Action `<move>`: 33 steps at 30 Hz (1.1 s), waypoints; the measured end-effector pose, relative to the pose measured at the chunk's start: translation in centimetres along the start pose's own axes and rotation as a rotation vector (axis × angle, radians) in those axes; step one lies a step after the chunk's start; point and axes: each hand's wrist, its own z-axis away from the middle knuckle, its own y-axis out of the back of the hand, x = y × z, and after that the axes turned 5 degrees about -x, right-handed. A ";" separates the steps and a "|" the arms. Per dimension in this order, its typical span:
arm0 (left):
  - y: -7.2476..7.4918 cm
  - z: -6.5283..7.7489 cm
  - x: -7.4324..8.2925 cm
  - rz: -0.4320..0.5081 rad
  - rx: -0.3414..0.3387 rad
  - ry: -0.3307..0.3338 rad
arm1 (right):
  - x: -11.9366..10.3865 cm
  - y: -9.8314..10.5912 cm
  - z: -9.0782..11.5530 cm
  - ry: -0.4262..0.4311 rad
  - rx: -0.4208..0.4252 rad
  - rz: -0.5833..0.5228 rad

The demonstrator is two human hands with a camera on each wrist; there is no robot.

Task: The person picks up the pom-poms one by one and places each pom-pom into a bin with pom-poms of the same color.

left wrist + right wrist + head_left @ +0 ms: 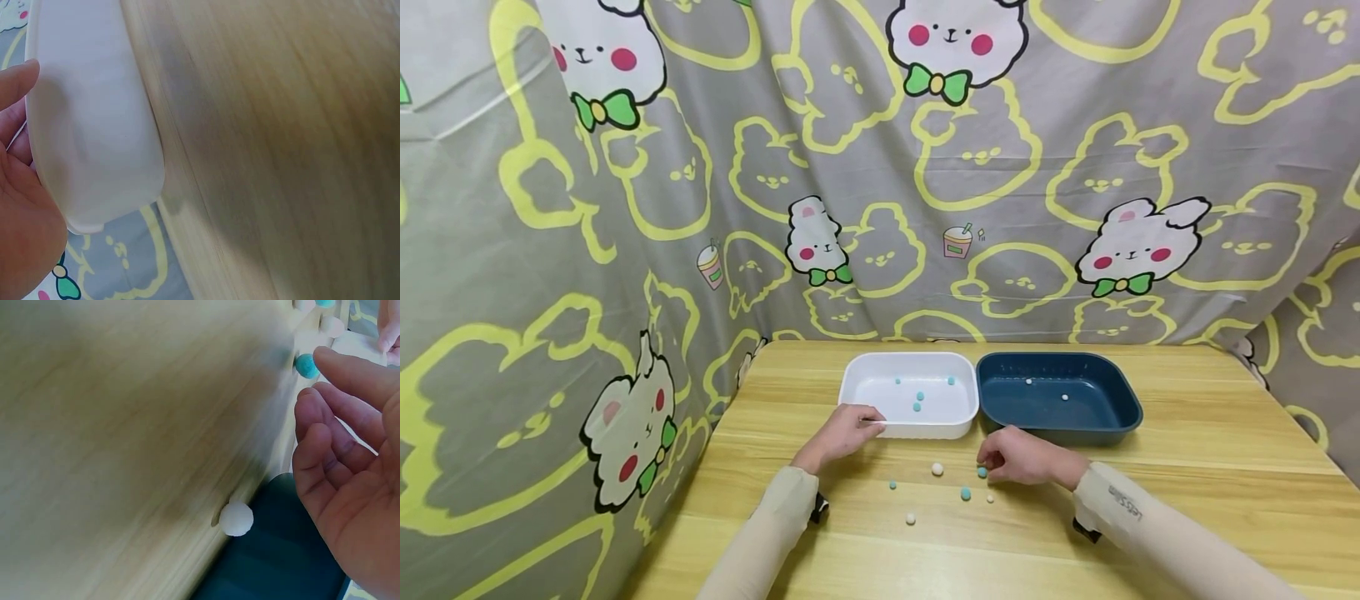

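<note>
Our left hand (842,433) rests on the near rim of the white tray (857,392), fingers curled over its edge. Our right hand (1022,457) lies on the wooden table (1210,467) by the blue tray (1120,392), fingertips at a teal ball (982,472); whether they pinch it, we cannot tell.

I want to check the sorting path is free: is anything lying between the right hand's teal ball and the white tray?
Nothing visible blocks it. The right hand reaches for a teal ball on the table; the white tray lies just beyond it, with bare wood between. A white ball sits off to the side.
</note>
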 end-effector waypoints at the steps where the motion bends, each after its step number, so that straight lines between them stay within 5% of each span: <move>1: 0.0 0.0 0.0 0.001 -0.001 0.001 | 0.1 0.0 -0.1 0.009 0.000 0.003; 33: 0.0 0.0 0.2 -0.003 0.004 0.016 | 0.2 -0.4 -0.7 0.000 -0.034 0.027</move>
